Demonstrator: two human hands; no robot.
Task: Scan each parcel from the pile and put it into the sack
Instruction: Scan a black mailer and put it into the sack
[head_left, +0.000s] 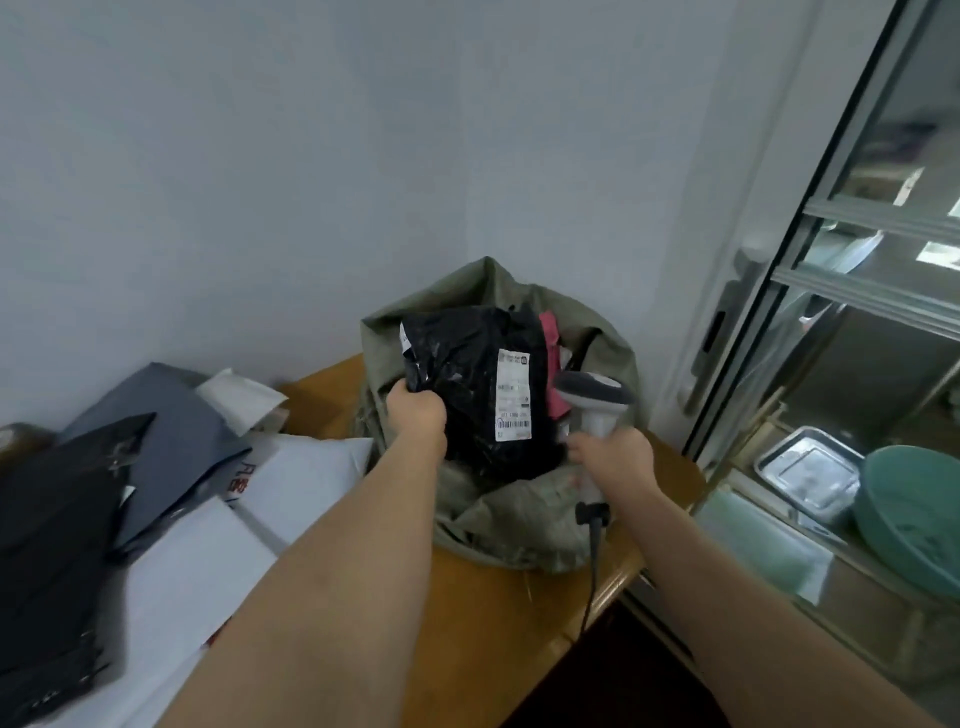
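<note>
— What is held in each grip?
— The black parcel (467, 384) is clamped by the left hand (418, 410) at its lower left corner; the barcode scanner (597, 405) is gripped by the right hand (613, 460).

— How is the parcel placed?
— It is held upright in the mouth of the green sack (519, 519), its label (513, 395) turned toward the camera, long axis near vertical.

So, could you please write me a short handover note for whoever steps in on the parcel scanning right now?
Left hand grips a black parcel at its lower left corner, holding it over the open green sack, white label facing up.
Right hand holds the corded barcode scanner just right of that label.
Done: some parcels, one of them pink, are already in the sack.
Left: drop this parcel in once it is scanned, then work through the pile of grey, black and white parcels on the wooden table to the left.
</note>
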